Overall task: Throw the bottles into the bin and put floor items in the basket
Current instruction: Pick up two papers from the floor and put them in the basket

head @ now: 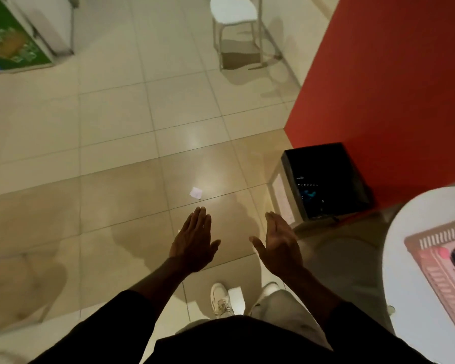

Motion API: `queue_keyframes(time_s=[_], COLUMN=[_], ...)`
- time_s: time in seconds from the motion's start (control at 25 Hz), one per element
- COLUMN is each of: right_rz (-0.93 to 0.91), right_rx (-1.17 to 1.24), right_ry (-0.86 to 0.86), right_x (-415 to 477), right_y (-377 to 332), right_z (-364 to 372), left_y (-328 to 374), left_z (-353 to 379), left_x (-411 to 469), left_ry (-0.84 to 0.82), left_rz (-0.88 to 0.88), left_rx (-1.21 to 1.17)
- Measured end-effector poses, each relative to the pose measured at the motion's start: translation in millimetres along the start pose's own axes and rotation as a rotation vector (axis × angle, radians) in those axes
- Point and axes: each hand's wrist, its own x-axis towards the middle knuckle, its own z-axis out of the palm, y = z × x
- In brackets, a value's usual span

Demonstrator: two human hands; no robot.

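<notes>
My left hand (195,241) and my right hand (280,245) are held out flat over the tiled floor, fingers apart, both holding nothing. A small white scrap of paper (195,193) lies on the floor just beyond my left fingertips. The bin (289,198), lined with a black bag, stands against the red wall to the right of my right hand; something blue shows inside it. A pink slatted basket (436,269) sits on a white round table at the right edge, with a dark item in it. No bottle is visible.
A white round table (415,298) fills the lower right. The red wall (392,88) runs along the right. A white chair (237,24) stands far ahead, a green printed box (13,40) at the far left. My white shoes (221,299) are below my hands.
</notes>
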Motion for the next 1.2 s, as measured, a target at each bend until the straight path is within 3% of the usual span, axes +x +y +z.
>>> queue_keyframes(time_s=[0.48,0.8,1.0,1.2], right_rz=[-0.236,-0.397,-0.441,-0.427], right_rx=[-0.056,-0.133,-0.203,-0.291], right_ry=[-0.203,-0.407,-0.469,-0.514], right_x=[147,281,361,419], right_y=[-68,-85,-90,-90], right_z=[50,94,134,200], left_y=[-90,-133,-160,-206], left_z=[12,9,33,94], left_x=[7,89,139,171], left_ry=[-0.099,-0.103,-0.134,-0.197], left_rz=[-0.325,-0.542,-0.604,-0.558], left_rx=[-0.124,-0.232,-0.311,-0.302])
